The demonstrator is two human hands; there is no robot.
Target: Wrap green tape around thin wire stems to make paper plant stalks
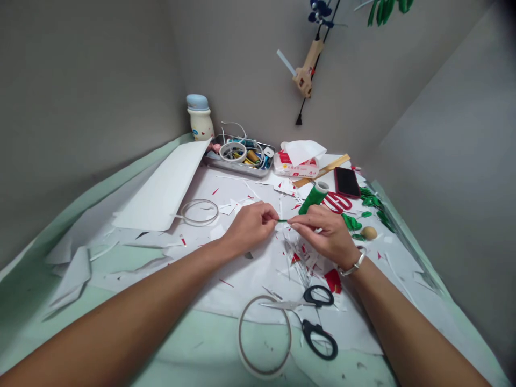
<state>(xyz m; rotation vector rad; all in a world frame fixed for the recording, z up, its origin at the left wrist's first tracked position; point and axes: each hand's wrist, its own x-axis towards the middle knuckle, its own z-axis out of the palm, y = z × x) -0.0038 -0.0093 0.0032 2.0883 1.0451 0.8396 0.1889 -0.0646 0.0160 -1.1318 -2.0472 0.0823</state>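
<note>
Over the middle of the paper-covered table, my left hand pinches one end of a short, thin green strip. The other end sits between the thumb and forefinger of my right hand, which wears a silver bracelet on its wrist. Whether the strip is a wire wound with thread is too small to tell. Just behind my right hand leans a spool of green thread; whether the hand touches it is hidden. Thin wires and red and white scraps lie below the hands.
Black-handled scissors overlap a tape roll at the front. Toward the back are a metal tray of supplies, a tissue pack and a phone. Green leaves lie right; a white sheet rises left.
</note>
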